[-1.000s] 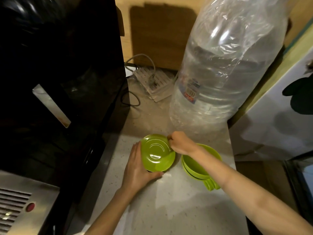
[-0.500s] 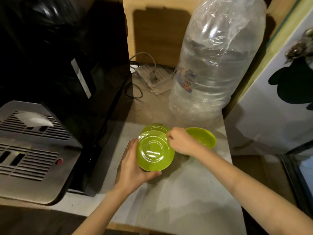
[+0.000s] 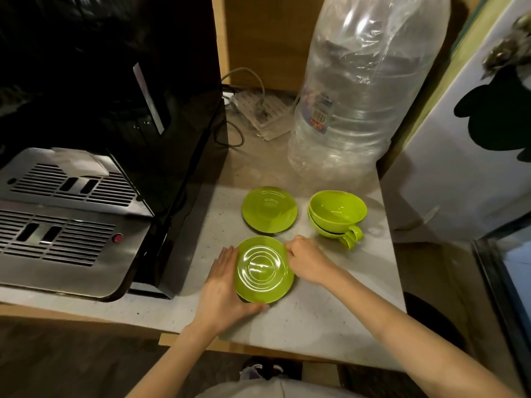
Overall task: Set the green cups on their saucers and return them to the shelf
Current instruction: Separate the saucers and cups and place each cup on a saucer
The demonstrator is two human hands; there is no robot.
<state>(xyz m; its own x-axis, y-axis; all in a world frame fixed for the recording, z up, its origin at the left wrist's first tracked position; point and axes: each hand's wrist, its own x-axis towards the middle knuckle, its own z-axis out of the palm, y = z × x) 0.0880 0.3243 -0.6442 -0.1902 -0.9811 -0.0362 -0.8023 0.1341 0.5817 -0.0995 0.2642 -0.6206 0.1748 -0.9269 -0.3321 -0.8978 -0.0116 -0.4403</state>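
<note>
A green saucer (image 3: 263, 270) lies near the front of the pale counter (image 3: 330, 320), held from both sides. My left hand (image 3: 222, 288) cups its left and lower rim; my right hand (image 3: 306, 259) pinches its right rim. A second green saucer (image 3: 269, 209) lies flat on the counter just behind it, untouched. Two green cups (image 3: 336, 215) sit nested one inside the other to the right of that saucer, handles pointing toward me.
A black coffee machine (image 3: 129, 110) with a metal drip tray (image 3: 66, 222) fills the left side. A large plastic-wrapped water bottle (image 3: 353, 90) stands at the back right, a power strip with cables (image 3: 258, 113) behind. A white cabinet (image 3: 459, 168) borders the right.
The saucer held in both hands has come toward me and down to the counter, leaving the second saucer lying behind it. The nested cups are now fully in view.
</note>
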